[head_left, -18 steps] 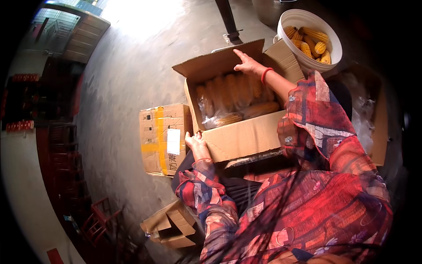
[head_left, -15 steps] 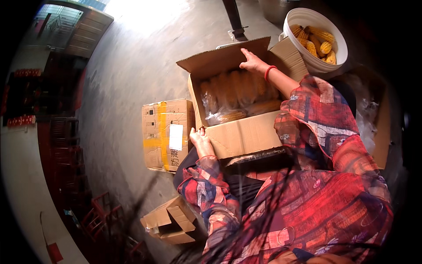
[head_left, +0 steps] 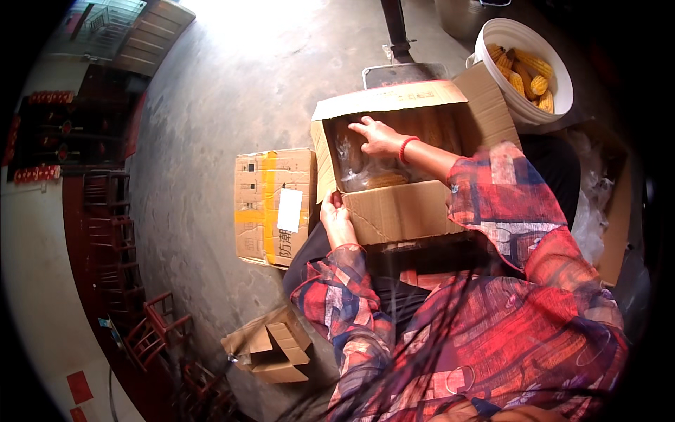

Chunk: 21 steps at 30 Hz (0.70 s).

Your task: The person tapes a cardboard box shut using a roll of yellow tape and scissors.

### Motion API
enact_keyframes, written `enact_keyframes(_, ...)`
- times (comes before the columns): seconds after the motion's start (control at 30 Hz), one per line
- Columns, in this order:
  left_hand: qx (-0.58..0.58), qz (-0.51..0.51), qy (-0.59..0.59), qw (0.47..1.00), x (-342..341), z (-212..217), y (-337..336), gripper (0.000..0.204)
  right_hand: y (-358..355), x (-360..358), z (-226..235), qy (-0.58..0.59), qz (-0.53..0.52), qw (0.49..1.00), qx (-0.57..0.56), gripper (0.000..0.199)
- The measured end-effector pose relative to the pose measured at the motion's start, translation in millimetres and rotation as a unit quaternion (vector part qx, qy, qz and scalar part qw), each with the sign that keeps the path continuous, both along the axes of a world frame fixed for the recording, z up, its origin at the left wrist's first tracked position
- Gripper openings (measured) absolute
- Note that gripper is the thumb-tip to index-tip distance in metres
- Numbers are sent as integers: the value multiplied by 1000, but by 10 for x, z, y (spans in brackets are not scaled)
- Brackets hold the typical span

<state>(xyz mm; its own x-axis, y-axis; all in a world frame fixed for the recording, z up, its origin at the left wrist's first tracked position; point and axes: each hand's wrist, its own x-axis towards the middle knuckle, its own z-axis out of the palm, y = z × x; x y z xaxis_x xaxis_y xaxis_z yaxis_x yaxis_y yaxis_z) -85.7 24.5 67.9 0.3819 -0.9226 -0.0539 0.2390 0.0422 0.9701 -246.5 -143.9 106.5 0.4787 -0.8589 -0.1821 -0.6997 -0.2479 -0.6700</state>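
An open cardboard box (head_left: 404, 214) stands in front of me, its far flap (head_left: 394, 96) leaning inward over the opening. Inside lie corn cobs in clear plastic bags (head_left: 385, 177). My right hand (head_left: 380, 138), with a red bracelet on the wrist, reaches over the cobs just below the far flap; its fingers are spread and grip nothing. At the near left corner of the box, my left hand (head_left: 338, 219) has its fingers closed on the cardboard edge beside the left flap. The right flap (head_left: 490, 105) sticks outward.
A white bucket (head_left: 492, 35) of yellow corn cobs stands at the far right. Left of the box is a taped carton (head_left: 253, 211); a smaller open carton (head_left: 281, 362) lies nearer. Plastic bags (head_left: 589, 211) fill a box on my right. Behind stands a platform with a black post (head_left: 396, 32).
The far flap has tipped inward over the box. My right hand has moved left from the far edge to above the cobs. My left hand stays at the near corner.
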Motion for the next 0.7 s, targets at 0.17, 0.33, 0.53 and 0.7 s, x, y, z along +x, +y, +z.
enact_keyframes(0.17, 21, 82, 183, 979, 390, -265, 10, 30, -323, 215, 317, 26, -34, 998, -36, 65)
enact_keyframes(0.33, 154, 214, 276, 925, 145, -95, -133, 25, -518, -77, 104, 90, -62, 993, -47, 67)
enact_keyframes(0.53, 39, 128, -8, 991, -144, 552, -264, 46, -527, 46, 37, 48, -70, 996, 2, 68)
enact_keyframes(0.7, 66, 46, -262, 962, -112, 443, -409, 46, -480, 50, 254, 94, -28, 995, 6, 69)
